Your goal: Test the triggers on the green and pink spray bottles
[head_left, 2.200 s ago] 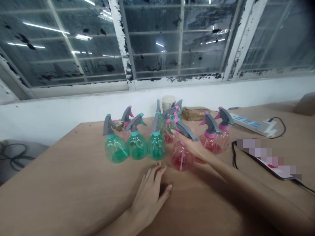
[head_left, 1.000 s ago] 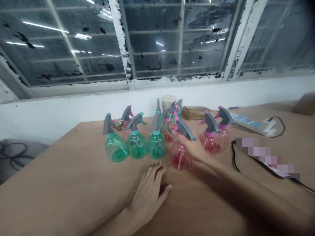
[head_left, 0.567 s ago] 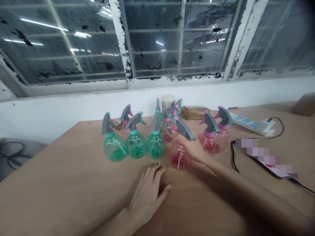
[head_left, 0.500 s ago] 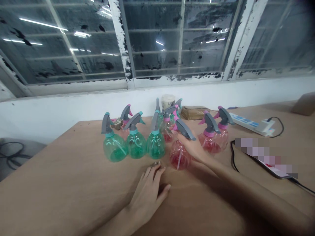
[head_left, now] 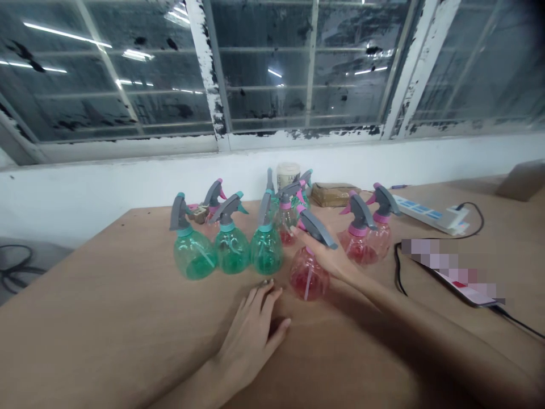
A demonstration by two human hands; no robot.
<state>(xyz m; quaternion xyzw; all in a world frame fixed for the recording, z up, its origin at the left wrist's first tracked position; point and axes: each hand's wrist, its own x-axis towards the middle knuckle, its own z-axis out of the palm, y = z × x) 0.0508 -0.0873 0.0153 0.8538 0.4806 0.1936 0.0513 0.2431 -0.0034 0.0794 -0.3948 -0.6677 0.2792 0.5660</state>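
Red bottle [head_left: 309,275], right hand [head_left: 330,253] gripping; left hand [head_left: 251,326] open, well inside table's left edge [head_left: 79,248]

From here I see power strip [head_left: 428,213] and pixelated phone [head_left: 460,278] right of grip, brown packet [head_left: 334,194] behind grip, on desk [head_left: 128,295].

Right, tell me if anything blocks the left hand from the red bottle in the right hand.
Nothing visible stands between the left hand and the red bottle. The right hand grips it near the neck; the nearest green bottle stands left of it, off the direct line.
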